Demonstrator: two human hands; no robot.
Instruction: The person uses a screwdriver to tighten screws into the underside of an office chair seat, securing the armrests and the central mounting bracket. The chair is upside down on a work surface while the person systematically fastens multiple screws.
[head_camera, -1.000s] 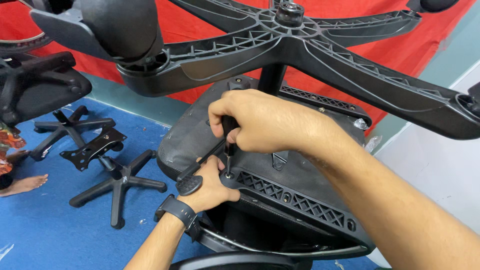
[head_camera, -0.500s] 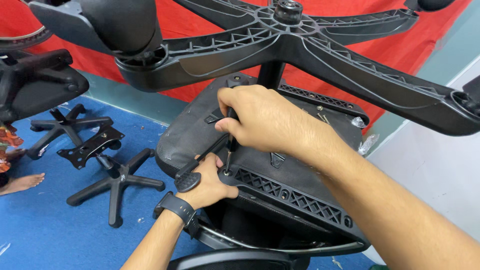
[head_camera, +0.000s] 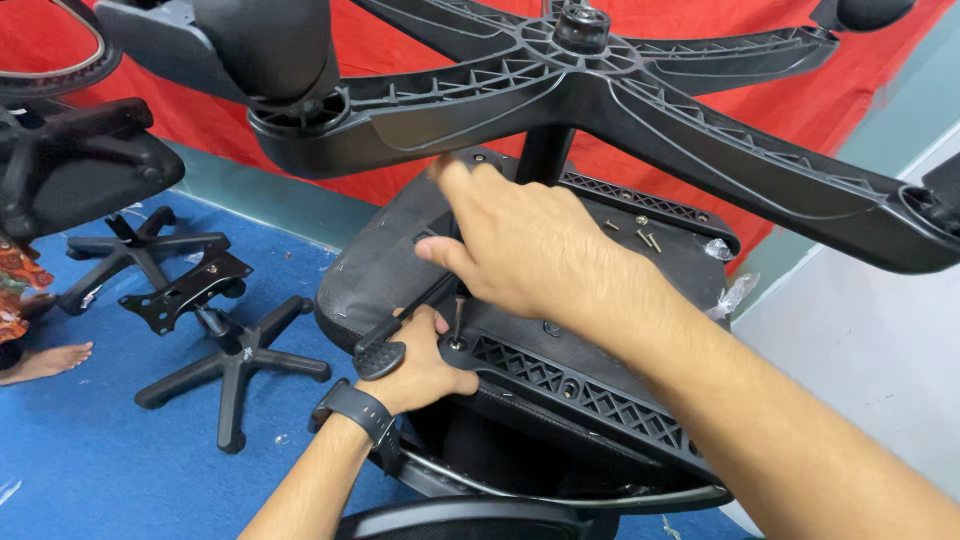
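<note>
An upside-down black office chair (head_camera: 400, 250) fills the middle, its five-arm base (head_camera: 620, 90) pointing up toward me. My right hand (head_camera: 530, 245) grips a thin screwdriver (head_camera: 457, 322) held upright, its tip in a hole of the ribbed black armrest bracket (head_camera: 580, 390). My left hand (head_camera: 420, 360), with a dark watch on the wrist, holds that bracket's end against the seat underside, beside a black lever paddle (head_camera: 378, 358). A few loose screws (head_camera: 645, 236) lie on the seat bottom.
On the blue floor mat (head_camera: 90, 460) at left stand a spare chair base (head_camera: 235, 365) with a mounting plate (head_camera: 185, 290), and another base (head_camera: 135, 245). Another person's bare foot (head_camera: 45, 362) rests at far left. A red cloth (head_camera: 250, 120) hangs behind; a pale wall (head_camera: 860, 340) is at right.
My right hand has rolled on the screwdriver, fingers now spread over its top. The left hand stays on the bracket. The view has shifted slightly.
</note>
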